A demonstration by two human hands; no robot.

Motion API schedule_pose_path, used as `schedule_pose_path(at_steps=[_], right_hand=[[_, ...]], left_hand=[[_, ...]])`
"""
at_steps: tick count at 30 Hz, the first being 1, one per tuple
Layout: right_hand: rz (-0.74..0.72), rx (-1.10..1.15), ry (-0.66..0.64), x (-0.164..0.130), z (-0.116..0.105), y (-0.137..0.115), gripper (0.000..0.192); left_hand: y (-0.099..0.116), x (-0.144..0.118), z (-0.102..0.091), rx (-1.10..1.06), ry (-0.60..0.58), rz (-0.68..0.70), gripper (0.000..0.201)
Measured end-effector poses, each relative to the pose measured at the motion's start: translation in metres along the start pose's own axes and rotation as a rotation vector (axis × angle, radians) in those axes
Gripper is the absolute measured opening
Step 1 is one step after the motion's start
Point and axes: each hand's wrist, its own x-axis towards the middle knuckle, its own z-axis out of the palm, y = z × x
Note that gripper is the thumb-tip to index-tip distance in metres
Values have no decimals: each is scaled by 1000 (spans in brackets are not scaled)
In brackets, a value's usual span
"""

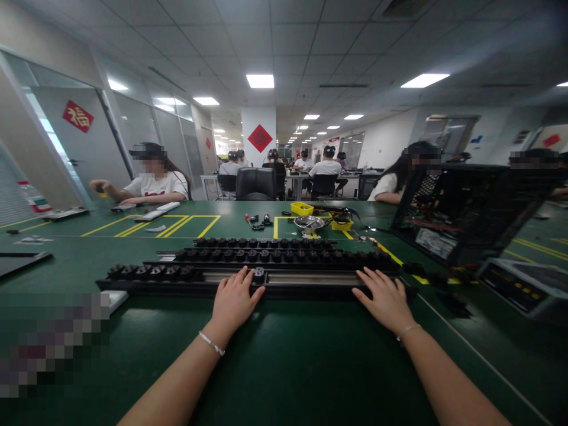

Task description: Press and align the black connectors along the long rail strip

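Note:
A long black rail (310,291) lies across the green table in front of me, with a row of round black parts (157,271) at its left end. My left hand (231,300) rests on its middle, fingers spread. A single round black part (258,274) with a lighter top sits in the channel between that thumb and forefinger; whether they touch it I cannot tell. Toward the right end, my right hand (385,300) lies over the rail with its fingers apart and nothing visible in them. Behind are more rails (284,255) filled with similar round parts.
Beyond the rails stand a metal bowl (309,222), a yellow bin (302,208) and cables (344,214). An opened computer case (448,207) and a power supply box (523,290) are at right. A co-worker (153,177) sits across at left, another person (390,183) at right.

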Motion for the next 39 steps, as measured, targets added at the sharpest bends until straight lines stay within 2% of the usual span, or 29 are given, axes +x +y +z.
schedule_pose_path(at_steps=[17,24,39], right_hand=[[5,3,-8,0,-2,-1,66],[13,17,-39,-1,-6,-4,70],[3,-11,0,-1,-1,-2,64]], left_hand=[[5,-1,7,43,21,-1,61],[6,0,6,41,4,-7,61],[16,0,4,66,-35,-59,62]])
